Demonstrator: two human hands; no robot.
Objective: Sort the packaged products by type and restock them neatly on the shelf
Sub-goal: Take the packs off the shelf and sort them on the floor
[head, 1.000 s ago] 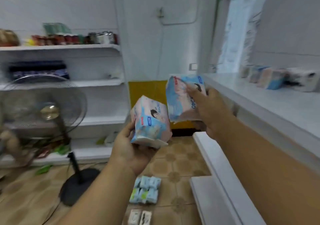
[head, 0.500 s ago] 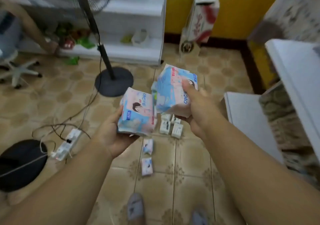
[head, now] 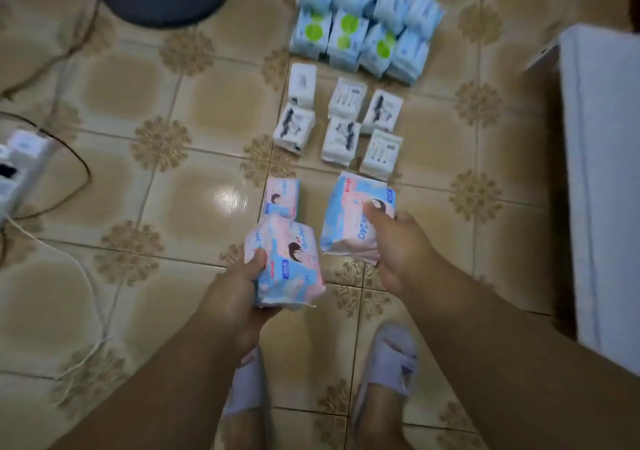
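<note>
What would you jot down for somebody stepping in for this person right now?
Left hand grips a pink-and-blue pack. Right hand grips a blue-and-pink pack.
Floor, already grouped: blue packs farthest, white packs in the middle, one pink pack nearest.
Done: sorting appears mostly done.
Left: both held packs unplaced; whether anything is on the white shelf unit at right cannot be told.

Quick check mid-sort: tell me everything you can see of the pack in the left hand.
The pack is a soft, puffy plastic-wrapped packet, pink and light blue, with a small dark-haired cartoon figure and blurred print. The left hand grips its lower left edge, thumb on top, holding it tilted above the tiled floor, just below a similar pink pack lying on the tiles.
</note>
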